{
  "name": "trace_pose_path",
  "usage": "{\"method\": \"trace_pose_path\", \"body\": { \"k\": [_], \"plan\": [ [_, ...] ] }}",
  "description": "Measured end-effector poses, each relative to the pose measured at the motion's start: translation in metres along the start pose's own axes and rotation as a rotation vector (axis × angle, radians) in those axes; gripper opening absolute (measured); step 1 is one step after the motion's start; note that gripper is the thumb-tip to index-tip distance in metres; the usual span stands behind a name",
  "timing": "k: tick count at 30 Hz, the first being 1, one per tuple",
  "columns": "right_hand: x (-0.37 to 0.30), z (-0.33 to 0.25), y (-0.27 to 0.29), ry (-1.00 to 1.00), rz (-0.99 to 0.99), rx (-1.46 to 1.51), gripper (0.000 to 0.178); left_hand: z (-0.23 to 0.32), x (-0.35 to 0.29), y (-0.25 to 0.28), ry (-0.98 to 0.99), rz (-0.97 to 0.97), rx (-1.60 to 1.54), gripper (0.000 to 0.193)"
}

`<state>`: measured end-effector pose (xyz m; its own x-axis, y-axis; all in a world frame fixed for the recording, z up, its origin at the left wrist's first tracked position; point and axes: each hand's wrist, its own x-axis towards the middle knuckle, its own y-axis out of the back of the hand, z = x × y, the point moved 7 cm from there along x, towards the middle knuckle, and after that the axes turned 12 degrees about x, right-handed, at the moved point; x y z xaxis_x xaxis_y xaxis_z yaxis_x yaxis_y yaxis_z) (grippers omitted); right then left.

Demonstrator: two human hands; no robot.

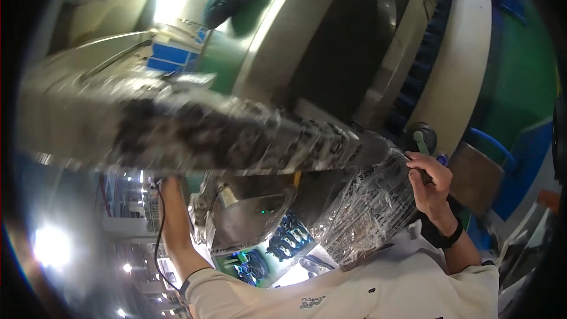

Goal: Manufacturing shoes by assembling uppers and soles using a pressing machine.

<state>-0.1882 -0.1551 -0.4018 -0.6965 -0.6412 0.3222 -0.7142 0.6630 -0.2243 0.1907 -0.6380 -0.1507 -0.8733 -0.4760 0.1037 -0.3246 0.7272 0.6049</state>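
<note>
A long, dark thing wrapped in crinkled clear plastic (236, 136) stretches across the view from the left to my right hand, blurred toward its left end. My right hand (431, 186), with a dark band on its wrist, is closed at the right end, fingers and thumb pinching the edge of the clear plastic film (369, 215). That film hangs in loose folds in front of my chest. Only the forearm of my left arm shows; my left hand and its fingers are hidden behind the wrapped thing. A dark cable (157, 242) runs down beside that forearm.
Beneath the wrapped thing is a metallic, plastic-covered part (251, 215) with a small green light. Farther off lie a dark belt surface (339, 41) with metal sides, blue-and-white boxes (169, 56) and a dark shoe-like thing (233, 0). A brown panel (475, 177) stands at right.
</note>
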Motion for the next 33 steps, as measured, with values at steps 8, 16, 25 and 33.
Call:
{"method": "trace_pose_path", "body": {
  "k": [8,16,25,33],
  "plan": [
    [0.003,-0.004,0.003,0.077,0.016,-0.126,0.013,0.050,0.069,-0.037,0.043,-0.382,-0.027,0.059],
    [-0.003,-0.008,-0.002,0.187,-0.033,-0.017,0.009,0.022,-0.021,0.154,0.293,-0.161,0.162,0.052],
    [-0.006,-0.015,0.001,0.278,-0.126,-0.137,0.030,0.041,-0.164,0.362,0.915,0.431,-0.589,0.029],
    [-0.063,-0.127,-0.063,0.601,-0.601,0.100,0.071,0.218,-0.158,0.291,0.920,0.127,-1.502,0.029]
  ]
}}
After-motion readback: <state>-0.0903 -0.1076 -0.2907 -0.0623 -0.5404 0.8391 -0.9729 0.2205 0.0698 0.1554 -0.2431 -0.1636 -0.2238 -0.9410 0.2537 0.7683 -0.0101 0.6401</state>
